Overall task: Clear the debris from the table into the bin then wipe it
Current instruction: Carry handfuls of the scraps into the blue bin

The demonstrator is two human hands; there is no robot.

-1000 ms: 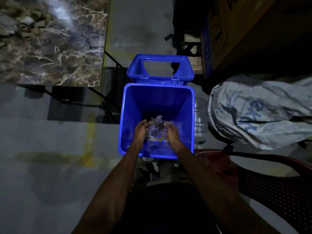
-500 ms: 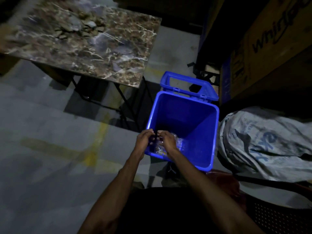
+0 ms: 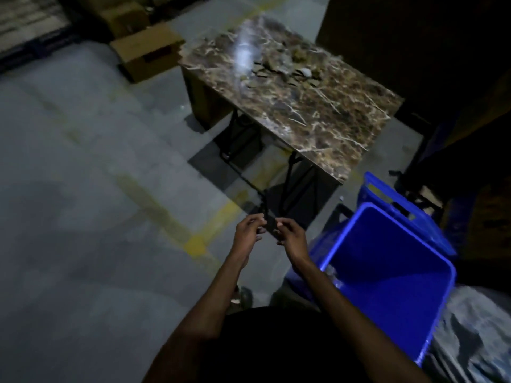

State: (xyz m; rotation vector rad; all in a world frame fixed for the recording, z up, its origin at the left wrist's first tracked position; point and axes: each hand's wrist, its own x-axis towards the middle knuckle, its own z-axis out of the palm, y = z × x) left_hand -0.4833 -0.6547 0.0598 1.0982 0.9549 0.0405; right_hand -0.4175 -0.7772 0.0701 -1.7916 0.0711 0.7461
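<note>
Dim storeroom, grey concrete floor (image 3: 83, 189) with worn yellow lines. Far left top: open cardboard box (image 3: 148, 55) on the floor, more boxes behind it, too dark to detail. Moving right: marble-pattern table (image 3: 318, 117) on black folding legs, glare streak on its top. Debris (image 3: 287, 69), a pile of flat brownish scraps with one pale bit, sits on the far part of the tabletop, well apart from both hands; near part of the top is bare marble.

Centre bottom: both forearms reach forward from a dark torso. Left hand (image 3: 247, 233) held in the air over the floor in front of the table legs, fingers loosely curled, thumb near fingertips, holding nothing that I can see. Right hand (image 3: 291, 236) just beside it, not touching, fingers loosely curled too, nothing visible in it. Motion blur on both, so fine finger pose is hard to tell. A shoe tip shows below the left wrist.

Right: blue bin (image 3: 392, 283) on the floor, near the table's near corner, open, its lid (image 3: 398, 205) flipped back behind it. Some clear crinkled plastic (image 3: 333, 277) shows inside against the near left wall, next to the right forearm. Far right bottom: grey sack (image 3: 470, 335) beside the bin, touching or nearly so. Upper right is dark, contents unclear.
</note>
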